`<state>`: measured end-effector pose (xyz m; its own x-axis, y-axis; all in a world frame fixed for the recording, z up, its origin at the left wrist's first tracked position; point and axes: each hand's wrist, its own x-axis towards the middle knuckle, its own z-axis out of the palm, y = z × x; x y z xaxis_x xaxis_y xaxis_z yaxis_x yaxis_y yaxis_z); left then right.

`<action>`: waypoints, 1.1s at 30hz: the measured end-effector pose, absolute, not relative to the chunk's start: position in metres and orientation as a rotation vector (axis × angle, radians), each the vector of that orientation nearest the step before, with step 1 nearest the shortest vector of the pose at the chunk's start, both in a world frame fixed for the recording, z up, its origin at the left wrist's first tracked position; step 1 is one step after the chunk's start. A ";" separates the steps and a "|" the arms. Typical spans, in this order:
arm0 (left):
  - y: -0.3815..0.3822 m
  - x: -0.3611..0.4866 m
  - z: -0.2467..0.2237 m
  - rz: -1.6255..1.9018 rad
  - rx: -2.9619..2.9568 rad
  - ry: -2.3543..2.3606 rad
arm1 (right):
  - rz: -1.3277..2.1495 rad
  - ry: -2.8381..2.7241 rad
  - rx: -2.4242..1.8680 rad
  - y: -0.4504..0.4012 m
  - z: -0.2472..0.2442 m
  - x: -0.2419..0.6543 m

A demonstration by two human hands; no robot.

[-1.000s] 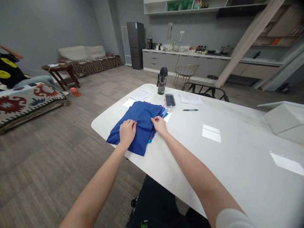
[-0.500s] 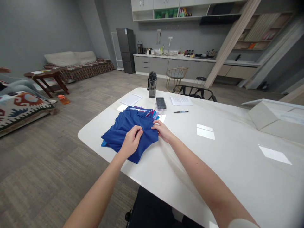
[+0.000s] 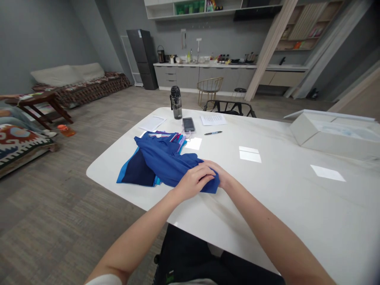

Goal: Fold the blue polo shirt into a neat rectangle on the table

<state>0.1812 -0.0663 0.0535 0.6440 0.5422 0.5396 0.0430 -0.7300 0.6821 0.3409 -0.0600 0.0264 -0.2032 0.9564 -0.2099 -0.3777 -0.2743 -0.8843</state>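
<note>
Blue garment (image 3: 170,160) pulled rightward, baring navy cloth (image 3: 138,170) by left corner of bench (image 3: 267,178); layers partly separated. Left hand (image 3: 194,181) grips free end; right hand (image 3: 218,172) against it, grip unclear.

Left hand (image 3: 193,183) and right hand (image 3: 221,173) both holding a rumpled royal-blue cloth garment (image 3: 169,163), kinda flopped across a multicoloured fabric stack (image 3: 137,170). Glossy white table (image 3: 221,152) underneath.
</note>
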 end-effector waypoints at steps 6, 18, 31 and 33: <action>-0.065 0.190 0.066 0.760 2.531 0.730 | 1.529 -0.841 -1.116 -0.112 0.069 0.427; -0.062 0.345 0.037 0.650 1.832 0.519 | 0.688 -0.801 -1.183 -0.181 0.137 0.600; -0.087 0.375 0.055 0.598 0.846 0.461 | 0.614 -0.997 -1.398 -0.173 0.076 0.558; -0.082 0.368 0.052 0.576 0.840 0.490 | 0.989 -1.058 -1.390 -0.166 0.061 0.560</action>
